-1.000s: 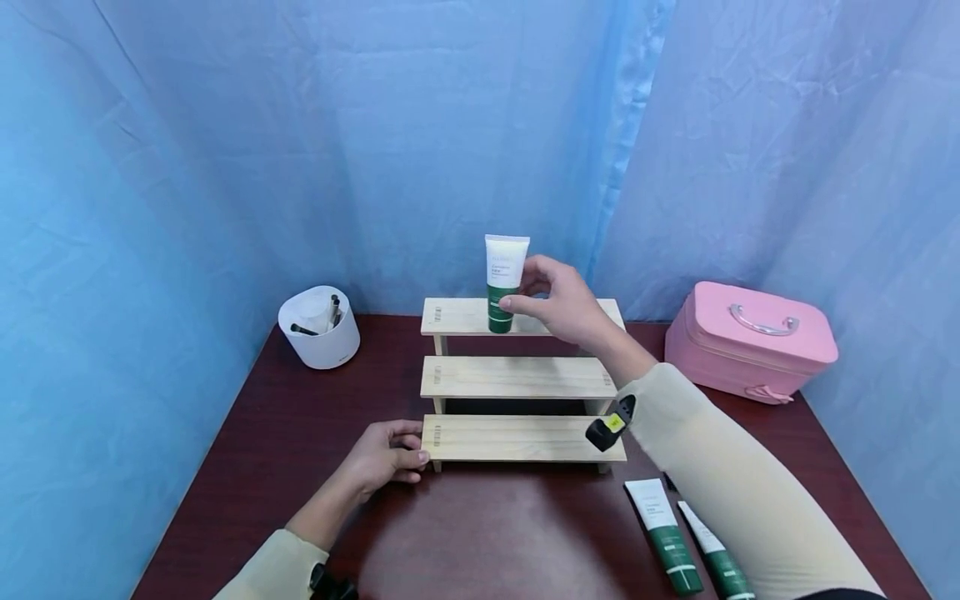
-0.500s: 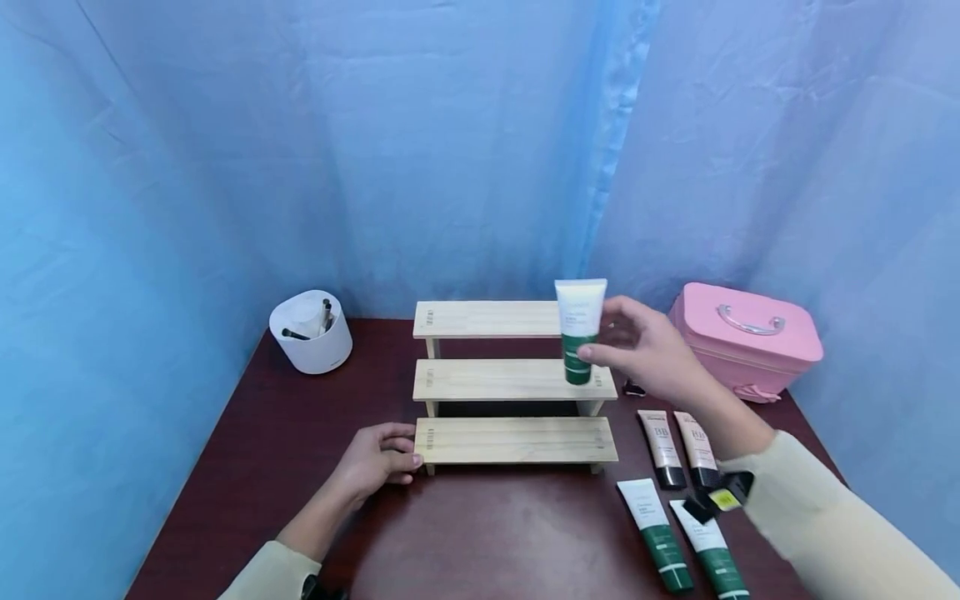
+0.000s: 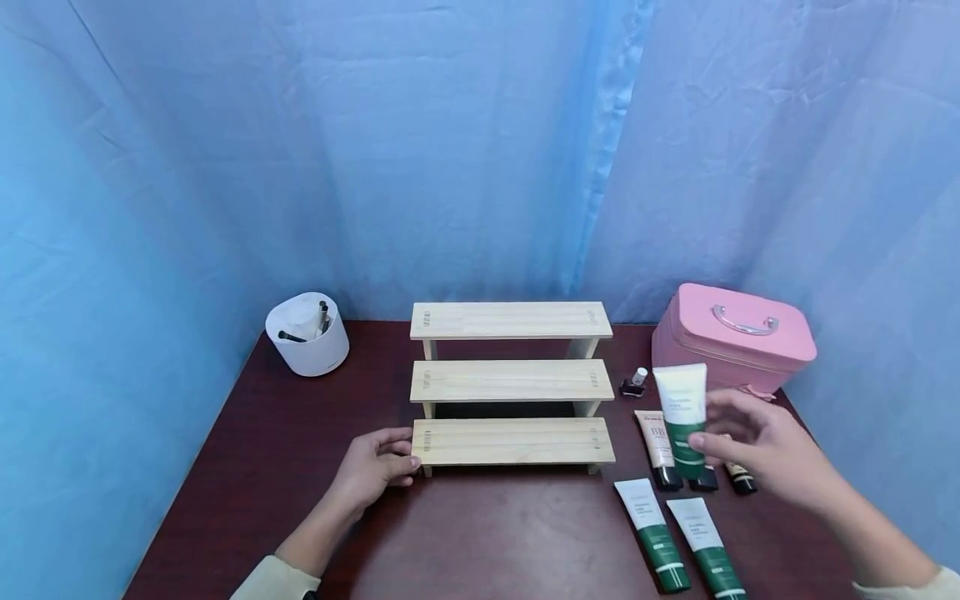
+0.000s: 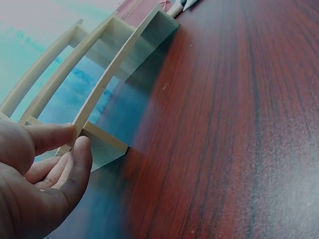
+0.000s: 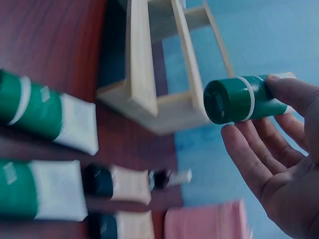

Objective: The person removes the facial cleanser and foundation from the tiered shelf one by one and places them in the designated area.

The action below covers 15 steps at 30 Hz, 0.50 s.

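My right hand [image 3: 772, 446] holds a white and green squeeze tube [image 3: 682, 417] upright above the right side of the table. In the right wrist view the thumb and fingers pinch that tube, its green cap end facing the camera. My left hand [image 3: 375, 467] grips the left end of the lowest board of a three-tier wooden shelf [image 3: 513, 442]. The left wrist view has its thumb and a finger on either side of the board's corner [image 4: 79, 119]. Two more white and green tubes, one left [image 3: 654, 533] and one right [image 3: 708, 546], lie on the table.
Beige BB cream tubes [image 3: 654, 442] with black caps lie partly behind the held tube. A small dark bottle with a white cap [image 3: 633, 382] stands near the shelf. A pink case [image 3: 735, 333] is at the back right, a white brush holder [image 3: 309, 337] at the back left.
My right hand has carried the squeeze tube from in front of the top shelf board down and right, over the tubes on the table. The left hand stays at the shelf's lower left corner.
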Available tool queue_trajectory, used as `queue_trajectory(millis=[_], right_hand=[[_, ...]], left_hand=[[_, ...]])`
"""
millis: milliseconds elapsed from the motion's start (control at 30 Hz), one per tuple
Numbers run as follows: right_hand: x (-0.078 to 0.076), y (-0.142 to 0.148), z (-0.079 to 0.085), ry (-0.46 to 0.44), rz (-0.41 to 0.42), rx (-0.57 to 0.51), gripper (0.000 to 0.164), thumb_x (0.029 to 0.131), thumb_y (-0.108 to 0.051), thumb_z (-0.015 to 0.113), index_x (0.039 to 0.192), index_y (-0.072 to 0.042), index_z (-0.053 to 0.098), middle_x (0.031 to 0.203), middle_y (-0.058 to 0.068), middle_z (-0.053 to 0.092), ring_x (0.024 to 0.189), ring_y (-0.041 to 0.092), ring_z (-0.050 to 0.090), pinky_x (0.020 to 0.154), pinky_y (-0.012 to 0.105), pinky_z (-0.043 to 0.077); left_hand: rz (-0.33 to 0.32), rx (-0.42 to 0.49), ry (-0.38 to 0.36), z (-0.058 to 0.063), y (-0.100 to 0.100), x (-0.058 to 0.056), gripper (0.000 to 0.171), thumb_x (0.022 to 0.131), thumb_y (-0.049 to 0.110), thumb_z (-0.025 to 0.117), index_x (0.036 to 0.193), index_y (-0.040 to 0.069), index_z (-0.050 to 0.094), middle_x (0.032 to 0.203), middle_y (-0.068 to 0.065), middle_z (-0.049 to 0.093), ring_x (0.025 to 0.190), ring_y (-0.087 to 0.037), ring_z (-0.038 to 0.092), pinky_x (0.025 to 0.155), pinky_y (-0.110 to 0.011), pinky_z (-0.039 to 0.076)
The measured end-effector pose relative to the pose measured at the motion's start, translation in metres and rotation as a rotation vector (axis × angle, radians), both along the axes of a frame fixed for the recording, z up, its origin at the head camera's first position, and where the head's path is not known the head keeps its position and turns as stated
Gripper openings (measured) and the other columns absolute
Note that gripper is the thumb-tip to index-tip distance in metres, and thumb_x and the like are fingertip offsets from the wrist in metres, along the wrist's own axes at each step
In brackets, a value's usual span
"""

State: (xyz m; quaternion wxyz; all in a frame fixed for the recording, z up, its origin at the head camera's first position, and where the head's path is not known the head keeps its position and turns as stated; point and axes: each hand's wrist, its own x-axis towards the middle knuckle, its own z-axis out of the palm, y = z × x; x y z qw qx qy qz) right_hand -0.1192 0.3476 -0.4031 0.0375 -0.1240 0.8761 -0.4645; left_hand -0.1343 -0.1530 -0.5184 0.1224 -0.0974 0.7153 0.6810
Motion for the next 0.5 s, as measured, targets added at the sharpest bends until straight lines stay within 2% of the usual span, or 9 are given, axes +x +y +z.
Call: queue_trajectory(millis=[100,167,267,367,433,500], right_hand=[[0.015,0.023,-0.015,-0.038,0.0,-0.018,0.038,0.097,-0.004,0.069,0.131,0.002,0.055,0.098,0.005,0.077,0.077,0.023,0.075,0.063,0.039,0.064],[0.024,0.038,-0.026,-0.059,0.009,-0.022,0.038,0.097,-0.001,0.067,0.132,0.004,0.054,0.098,0.007,0.077,0.08,0.021,0.075,0.065,0.039,0.064],[0.036,0.058,-0.041,-0.128,-0.007,0.002,0.037,0.098,-0.004,0.067,0.133,0.001,0.056,0.099,0.006,0.077,0.081,0.021,0.075,0.067,0.038,0.064],[0.046,0.074,-0.053,-0.251,-0.027,0.021,0.034,0.101,-0.012,0.065,0.135,-0.016,0.059,0.103,0.001,0.076,0.081,0.023,0.074,0.069,0.037,0.064],[0.05,0.082,-0.059,-0.336,-0.037,0.027,0.037,0.103,-0.016,0.064,0.139,-0.015,0.057,0.105,0.0,0.075,0.082,0.024,0.074,0.07,0.038,0.063],[0.053,0.089,-0.064,-0.432,-0.044,0.021,0.043,0.104,-0.019,0.062,0.144,-0.006,0.053,0.108,0.001,0.074,0.085,0.022,0.073,0.071,0.04,0.064]], left_hand=[[0.005,0.007,0.001,0.0,0.001,0.001,0.051,0.084,-0.013,0.073,0.133,-0.009,0.061,0.103,-0.017,0.066,0.077,-0.016,0.069,0.064,-0.034,0.064],[0.004,0.012,-0.002,0.0,0.002,0.001,0.051,0.084,-0.013,0.073,0.134,-0.008,0.061,0.104,-0.017,0.066,0.077,-0.015,0.069,0.064,-0.034,0.064],[-0.001,0.013,-0.004,0.0,0.002,0.0,0.052,0.084,-0.013,0.074,0.134,-0.009,0.06,0.104,-0.017,0.066,0.077,-0.015,0.069,0.064,-0.035,0.064],[0.0,0.014,-0.006,0.001,0.001,0.0,0.052,0.084,-0.012,0.074,0.134,-0.009,0.06,0.104,-0.017,0.065,0.077,-0.016,0.069,0.065,-0.035,0.064],[-0.002,0.014,-0.007,0.001,0.0,0.0,0.053,0.084,-0.012,0.074,0.135,-0.009,0.059,0.104,-0.017,0.065,0.077,-0.015,0.069,0.065,-0.035,0.064],[-0.002,0.018,-0.01,0.001,0.0,0.0,0.053,0.084,-0.012,0.074,0.135,-0.01,0.059,0.103,-0.016,0.065,0.077,-0.015,0.069,0.065,-0.035,0.064]])
